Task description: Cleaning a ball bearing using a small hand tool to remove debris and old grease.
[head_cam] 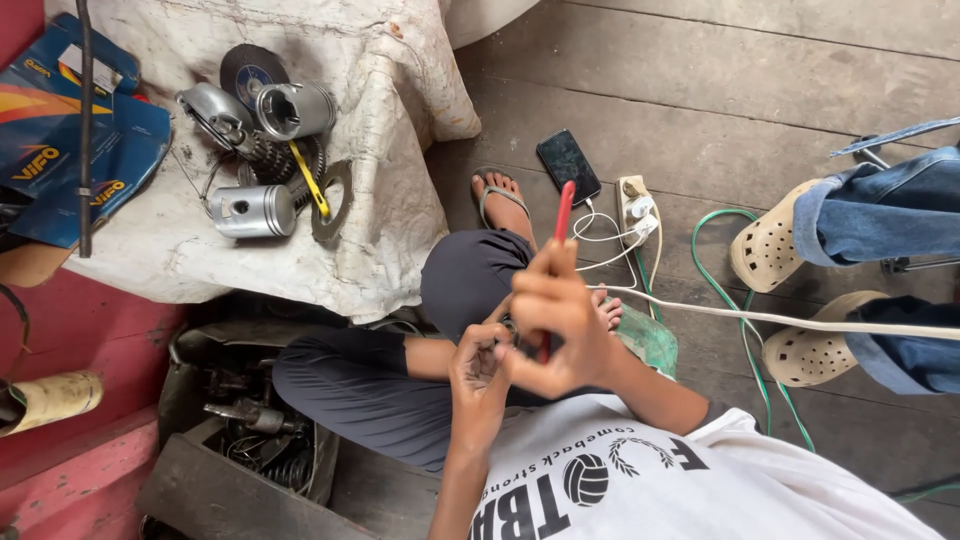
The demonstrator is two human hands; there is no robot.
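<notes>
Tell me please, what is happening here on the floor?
A person sits on a wooden floor. The right hand grips a red-handled tool, tip down toward the left hand, which seems to hold a small part, mostly hidden. Two metal pistons and gears lie on a white cloth. A phone lies beside a power strip. Another person's legs are at the right.

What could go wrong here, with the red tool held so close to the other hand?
1. The right hand drives a red-handled tool toward something small in the left hand; a slip may jab the palm.
2. Whatever the left hand holds is hidden; if small, it might drop between the floorboards.
3. The white cable and green cable cross the floor beside the seated person's clogs, so a foot may catch them.
</notes>
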